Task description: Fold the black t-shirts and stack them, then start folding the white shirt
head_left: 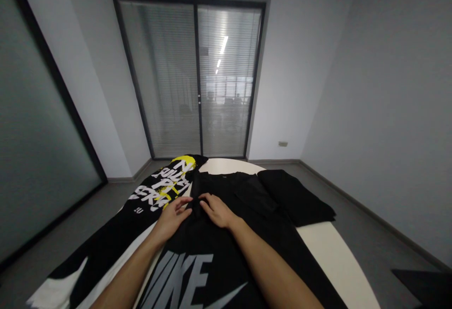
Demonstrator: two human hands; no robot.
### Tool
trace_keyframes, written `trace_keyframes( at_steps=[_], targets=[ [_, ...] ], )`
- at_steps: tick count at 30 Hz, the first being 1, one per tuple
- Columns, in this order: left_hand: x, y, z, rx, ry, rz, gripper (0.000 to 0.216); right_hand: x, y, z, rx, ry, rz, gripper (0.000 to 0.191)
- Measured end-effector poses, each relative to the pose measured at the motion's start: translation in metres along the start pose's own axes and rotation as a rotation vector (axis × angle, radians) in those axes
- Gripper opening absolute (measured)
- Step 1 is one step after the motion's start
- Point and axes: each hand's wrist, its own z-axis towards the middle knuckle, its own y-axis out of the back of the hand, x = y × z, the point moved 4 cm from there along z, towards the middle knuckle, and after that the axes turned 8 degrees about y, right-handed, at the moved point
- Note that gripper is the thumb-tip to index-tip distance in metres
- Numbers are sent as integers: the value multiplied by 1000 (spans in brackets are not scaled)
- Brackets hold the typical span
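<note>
A black T-shirt (247, 238) with large grey lettering and a grey swoosh lies spread out in front of me, its collar at the far end. My left hand (174, 218) is at the shirt's left edge, thumb and fingers closed on the cloth. Just to its right, my right hand (219, 210) rests over the shirt, its fingertips pinching the fabric near the same edge. The exact grip of the fingertips is hard to see against the black cloth. On the right, the shirt's other sleeve area lies folded inward over the body.
Along the left lies another black garment (116, 233) with white and yellow print. A folded black cloth (300, 198) sits at the right of the pale table (335, 252). A dark object (423, 283) shows at lower right. Beyond stand a glass door (226, 125) with blinds and grey walls.
</note>
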Motion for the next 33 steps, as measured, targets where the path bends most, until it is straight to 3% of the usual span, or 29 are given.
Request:
trace_keyframes(
  at_steps=[4,9,12,16,22,28,33],
  targets=[
    [-6,-27,-15,144,16,-41,40,-9,6,0,-131,-139,114,44],
    [3,-53,-28,356,81,-78,36,-12,8,-1,-146,-200,86,46],
    [3,-55,-32,384,82,1,34,-15,6,-1,-123,-249,44,37],
    [-4,-49,-36,326,95,241,37,-18,6,-1,-128,-273,31,38],
    [-4,-58,-49,490,189,300,49,-14,9,-2,-136,-215,-196,36],
    [-10,-59,-51,389,42,438,45,-24,1,1,-78,-220,-232,37],
    [-10,-50,-45,254,0,552,59,-41,3,16,-60,-267,-265,36]
  ],
)
